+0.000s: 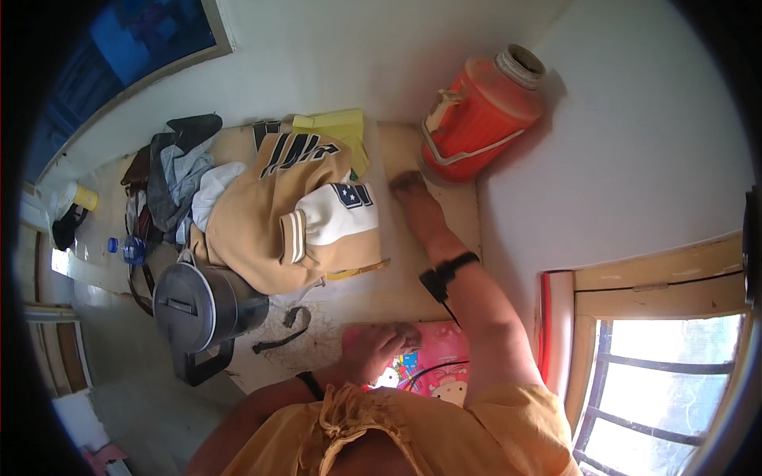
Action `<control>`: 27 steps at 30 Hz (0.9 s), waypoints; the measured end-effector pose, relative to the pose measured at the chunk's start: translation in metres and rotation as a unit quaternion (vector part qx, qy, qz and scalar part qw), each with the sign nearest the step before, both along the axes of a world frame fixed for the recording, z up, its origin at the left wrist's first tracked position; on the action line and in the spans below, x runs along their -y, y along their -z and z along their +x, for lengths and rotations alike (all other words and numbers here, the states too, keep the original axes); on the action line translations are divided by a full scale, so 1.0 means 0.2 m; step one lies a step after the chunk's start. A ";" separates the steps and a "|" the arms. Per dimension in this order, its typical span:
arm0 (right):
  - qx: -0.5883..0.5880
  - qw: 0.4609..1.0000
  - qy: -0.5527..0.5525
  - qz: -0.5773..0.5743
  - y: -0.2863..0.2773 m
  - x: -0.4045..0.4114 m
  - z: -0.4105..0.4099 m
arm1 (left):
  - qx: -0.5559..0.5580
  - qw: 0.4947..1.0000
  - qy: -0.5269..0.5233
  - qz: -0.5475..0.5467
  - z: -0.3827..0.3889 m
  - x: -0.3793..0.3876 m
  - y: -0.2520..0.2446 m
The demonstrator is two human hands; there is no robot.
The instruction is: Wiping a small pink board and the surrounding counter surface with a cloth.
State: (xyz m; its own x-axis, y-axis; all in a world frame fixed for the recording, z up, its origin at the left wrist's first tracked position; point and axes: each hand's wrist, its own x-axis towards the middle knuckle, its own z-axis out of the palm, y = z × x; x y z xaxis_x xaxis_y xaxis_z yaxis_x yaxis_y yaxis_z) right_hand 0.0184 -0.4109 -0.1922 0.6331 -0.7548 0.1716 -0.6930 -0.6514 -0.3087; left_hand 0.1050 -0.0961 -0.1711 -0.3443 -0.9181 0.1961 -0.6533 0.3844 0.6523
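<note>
My right hand [411, 183] reaches forward to the table beside the base of a red insulated water jug [485, 122]. Its fingers are dim and curled, and whatever may be under them is hidden. The jug has a pale carry handle, and its neck has no lid on it. Close to my body, my left hand [381, 351] rests with bent fingers over a pink sheet or folder [440, 339] printed with cartoon cats. I cannot make out anything in its grasp. Between my hands and to the left lies a folded tan and white jacket [256, 214].
A lidded dark grey jug [184, 306] stands at the left, near a black strap [286, 336]. Beyond it are a blue bottle [134, 250], heaped grey clothes [178, 172] and a yellow container [83, 197]. A wall [619, 154] and a barred window [661, 381] bound the right side.
</note>
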 end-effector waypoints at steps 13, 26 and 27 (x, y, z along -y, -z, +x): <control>0.071 0.982 0.147 -0.093 -0.22 -0.12 -0.09 | 0.003 0.999 -0.019 -0.050 -0.01 -0.04 0.09; 0.087 0.996 -0.022 0.029 0.00 -0.37 -0.40 | 0.031 0.998 -0.031 -0.034 -0.03 -0.02 0.06; 0.077 0.996 0.017 0.033 -0.02 -0.45 -0.42 | 0.029 0.998 -0.034 -0.033 -0.03 -0.02 0.07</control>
